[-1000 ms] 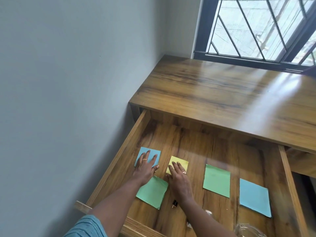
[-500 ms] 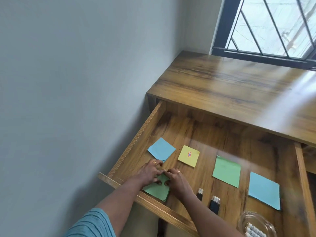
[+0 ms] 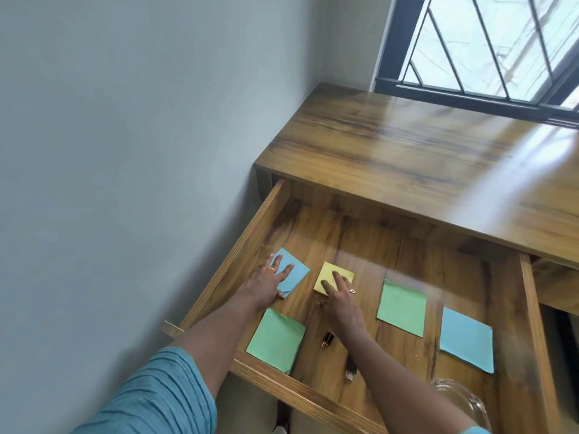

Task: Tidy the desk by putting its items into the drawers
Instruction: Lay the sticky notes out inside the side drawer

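Note:
The wooden drawer [image 3: 250, 233] stands pulled out under the desk top [image 3: 423, 158]. My left hand [image 3: 266, 285] lies flat with straight fingers on a small blue note pad [image 3: 296, 275] at the drawer's left. My right hand [image 3: 340, 300] rests its straight fingers on a yellow note pad [image 3: 329, 272] beside it. A green pad [image 3: 277, 339] lies near the front left. Further right are a second green pad [image 3: 402, 306] and a second blue pad [image 3: 466, 343].
Two small dark USB sticks [image 3: 327, 339] [image 3: 351, 369] lie by my right forearm. A glass bowl [image 3: 460, 399] sits at the drawer's front right. A grey wall [image 3: 125, 151] runs along the left, a barred window [image 3: 485, 48] behind the desk.
Both hands have left the green pad at the front and reached back: the left now lies on the blue pad, the right on the yellow pad. The camera has shifted.

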Tool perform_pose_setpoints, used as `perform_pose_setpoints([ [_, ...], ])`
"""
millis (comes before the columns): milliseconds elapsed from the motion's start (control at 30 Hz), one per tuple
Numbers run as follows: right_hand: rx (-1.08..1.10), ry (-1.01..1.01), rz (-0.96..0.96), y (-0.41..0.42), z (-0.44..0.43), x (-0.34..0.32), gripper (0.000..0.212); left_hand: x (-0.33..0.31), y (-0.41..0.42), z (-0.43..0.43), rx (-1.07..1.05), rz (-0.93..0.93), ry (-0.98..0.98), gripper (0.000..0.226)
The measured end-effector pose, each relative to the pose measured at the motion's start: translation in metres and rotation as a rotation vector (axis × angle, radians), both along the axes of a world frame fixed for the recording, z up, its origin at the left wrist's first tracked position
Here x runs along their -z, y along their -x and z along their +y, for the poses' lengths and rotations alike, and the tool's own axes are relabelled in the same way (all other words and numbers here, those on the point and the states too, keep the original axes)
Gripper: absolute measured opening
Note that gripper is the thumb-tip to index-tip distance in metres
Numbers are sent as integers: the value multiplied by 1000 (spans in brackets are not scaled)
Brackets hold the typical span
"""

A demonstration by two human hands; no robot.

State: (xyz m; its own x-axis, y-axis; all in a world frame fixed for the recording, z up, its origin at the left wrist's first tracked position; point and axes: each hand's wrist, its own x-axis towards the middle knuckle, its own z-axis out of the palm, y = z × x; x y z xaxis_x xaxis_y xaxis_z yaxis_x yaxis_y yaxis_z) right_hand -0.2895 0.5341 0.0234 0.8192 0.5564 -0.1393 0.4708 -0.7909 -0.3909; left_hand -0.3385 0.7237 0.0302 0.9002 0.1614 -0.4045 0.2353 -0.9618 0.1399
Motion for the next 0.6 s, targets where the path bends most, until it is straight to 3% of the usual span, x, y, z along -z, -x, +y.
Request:
perform_pose_setpoints([
  [200, 29, 125, 206, -19, -4, 8, 59, 13, -17, -3, -76, 146, -27, 62],
  [600, 64, 69, 203, -13, -2, 9, 52, 14, -26, -12, -181, 165, 7, 63],
])
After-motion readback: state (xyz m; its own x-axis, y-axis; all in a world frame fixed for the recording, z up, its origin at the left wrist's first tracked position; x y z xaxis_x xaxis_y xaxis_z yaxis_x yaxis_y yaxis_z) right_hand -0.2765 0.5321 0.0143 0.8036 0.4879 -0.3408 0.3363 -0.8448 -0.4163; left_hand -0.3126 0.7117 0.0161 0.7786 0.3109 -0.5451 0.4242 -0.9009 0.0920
